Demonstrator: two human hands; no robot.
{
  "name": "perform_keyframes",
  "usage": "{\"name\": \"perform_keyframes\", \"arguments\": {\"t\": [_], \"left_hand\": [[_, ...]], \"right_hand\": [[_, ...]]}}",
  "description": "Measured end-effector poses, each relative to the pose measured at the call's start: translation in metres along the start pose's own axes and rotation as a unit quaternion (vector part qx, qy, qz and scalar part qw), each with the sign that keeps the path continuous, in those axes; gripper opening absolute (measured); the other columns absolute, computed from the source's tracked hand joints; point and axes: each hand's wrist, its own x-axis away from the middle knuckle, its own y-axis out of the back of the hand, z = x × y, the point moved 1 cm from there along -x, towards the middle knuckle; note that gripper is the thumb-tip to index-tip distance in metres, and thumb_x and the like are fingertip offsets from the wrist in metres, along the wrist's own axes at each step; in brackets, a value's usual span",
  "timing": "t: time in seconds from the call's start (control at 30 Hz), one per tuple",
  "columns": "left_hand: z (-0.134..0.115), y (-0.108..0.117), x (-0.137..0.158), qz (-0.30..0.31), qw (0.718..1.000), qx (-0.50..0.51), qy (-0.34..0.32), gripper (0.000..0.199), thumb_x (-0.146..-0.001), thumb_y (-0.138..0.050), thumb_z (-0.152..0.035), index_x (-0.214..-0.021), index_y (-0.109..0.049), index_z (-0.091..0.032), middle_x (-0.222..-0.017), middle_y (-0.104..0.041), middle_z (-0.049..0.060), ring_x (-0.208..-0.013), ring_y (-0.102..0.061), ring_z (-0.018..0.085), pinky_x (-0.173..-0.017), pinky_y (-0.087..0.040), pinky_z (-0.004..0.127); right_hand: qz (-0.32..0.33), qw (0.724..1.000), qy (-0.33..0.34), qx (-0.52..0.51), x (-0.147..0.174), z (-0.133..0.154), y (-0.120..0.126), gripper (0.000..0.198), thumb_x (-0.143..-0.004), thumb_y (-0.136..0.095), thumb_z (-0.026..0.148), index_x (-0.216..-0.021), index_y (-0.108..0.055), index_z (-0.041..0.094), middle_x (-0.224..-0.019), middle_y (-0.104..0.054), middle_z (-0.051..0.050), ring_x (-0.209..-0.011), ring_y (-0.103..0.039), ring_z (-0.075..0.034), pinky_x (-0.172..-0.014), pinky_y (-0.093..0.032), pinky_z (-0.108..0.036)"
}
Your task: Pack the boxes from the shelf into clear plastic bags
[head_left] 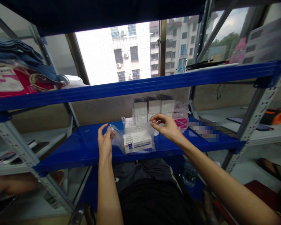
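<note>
A white carton with blue print and barcode-like marks lies on the blue shelf board. Around it is a transparent plastic bag, its film spread out to both sides. My left hand pinches the bag's left edge between thumb and fingers. On the other side, my right hand has thumb and forefinger closed on the bag's upper right edge. Behind the carton stands a wrapped stack of small white boxes. A pink plastic-wrapped bundle sits to the right of that stack.
A blue crossbeam runs above my hands. Folded jeans and a red-and-white box rest on the upper left shelf. A water bottle stands below the board. At the left edge, another person's leg shows.
</note>
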Motion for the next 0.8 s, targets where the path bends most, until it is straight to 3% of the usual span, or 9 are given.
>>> {"name": "perform_keyframes", "arguments": {"t": [0.1,0.2,0.3,0.43,0.53,0.6,0.7,0.8], "left_hand": [[-0.012,0.000,0.005,0.040,0.999,-0.020,-0.001,0.063,-0.069,-0.087,-0.046,-0.121,-0.062,-0.020,-0.066,-0.065,-0.005,-0.059,-0.063,0.011,-0.063,-0.048,0.021],[-0.026,0.000,0.011,0.044,0.994,-0.060,-0.083,0.056,-0.072,-0.086,-0.038,-0.120,-0.064,-0.019,-0.063,-0.065,-0.005,-0.068,-0.066,0.013,-0.073,-0.050,0.022],[-0.035,-0.003,0.015,0.023,0.981,-0.133,-0.136,0.041,-0.082,-0.075,-0.043,-0.113,-0.068,-0.018,-0.067,-0.068,-0.002,-0.076,-0.069,0.016,-0.080,-0.051,0.026],[-0.035,-0.003,0.018,-0.042,0.936,-0.318,-0.147,0.038,-0.084,-0.070,-0.058,-0.090,-0.068,-0.020,-0.070,-0.068,0.001,-0.072,-0.067,0.020,-0.078,-0.050,0.032],[-0.029,-0.004,0.017,0.027,0.897,-0.407,-0.171,0.036,-0.078,-0.074,-0.057,-0.076,-0.070,-0.021,-0.080,-0.070,0.005,-0.083,-0.067,0.024,-0.086,-0.052,0.038],[-0.025,-0.007,0.016,0.060,0.894,-0.395,-0.201,0.029,-0.081,-0.071,-0.050,-0.078,-0.074,-0.021,-0.095,-0.071,0.008,-0.095,-0.067,0.027,-0.089,-0.053,0.040],[-0.022,-0.016,0.017,0.061,0.922,-0.304,-0.231,0.026,-0.087,-0.066,-0.043,-0.090,-0.079,-0.021,-0.121,-0.067,0.011,-0.115,-0.063,0.026,-0.095,-0.054,0.038],[-0.018,-0.030,0.024,0.089,0.928,-0.241,-0.268,0.023,-0.092,-0.065,-0.040,-0.097,-0.078,-0.022,-0.138,-0.061,0.009,-0.134,-0.054,0.026,-0.115,-0.043,0.042]], "right_hand": [[-0.003,0.998,0.036,0.048,0.002,0.002,0.002,0.015,-0.081,-0.068,0.026,-0.094,-0.072,0.020,-0.089,-0.073,-0.005,-0.079,-0.067,-0.019,-0.075,-0.052,-0.033],[-0.008,0.989,0.081,0.122,0.004,0.003,0.005,0.017,-0.082,-0.065,0.019,-0.098,-0.071,0.020,-0.085,-0.070,-0.004,-0.078,-0.065,-0.019,-0.076,-0.050,-0.032],[-0.014,0.977,0.102,0.186,0.005,0.001,0.009,0.021,-0.085,-0.062,0.016,-0.103,-0.072,0.019,-0.085,-0.068,-0.005,-0.081,-0.066,-0.020,-0.077,-0.049,-0.032],[-0.017,0.965,0.084,0.247,0.005,-0.003,0.012,0.026,-0.087,-0.064,0.019,-0.111,-0.072,0.018,-0.089,-0.070,-0.006,-0.085,-0.067,-0.022,-0.079,-0.048,-0.033],[-0.027,0.955,0.050,0.292,0.006,-0.003,0.014,0.022,-0.088,-0.066,0.023,-0.108,-0.073,0.019,-0.087,-0.071,-0.006,-0.082,-0.066,-0.022,-0.074,-0.046,-0.031],[-0.032,0.948,0.033,0.316,0.007,-0.001,0.015,0.012,-0.090,-0.066,0.026,-0.097,-0.073,0.020,-0.085,-0.070,-0.005,-0.078,-0.064,-0.021,-0.069,-0.042,-0.030],[-0.037,0.948,0.039,0.312,0.007,0.003,0.014,0.012,-0.093,-0.063,0.026,-0.085,-0.069,0.020,-0.081,-0.068,-0.005,-0.076,-0.062,-0.020,-0.066,-0.039,-0.029],[-0.026,0.964,0.066,0.257,0.006,0.008,0.011,0.013,-0.097,-0.062,0.027,-0.086,-0.066,0.019,-0.081,-0.068,-0.004,-0.073,-0.060,-0.017,-0.069,-0.040,-0.028]]}}
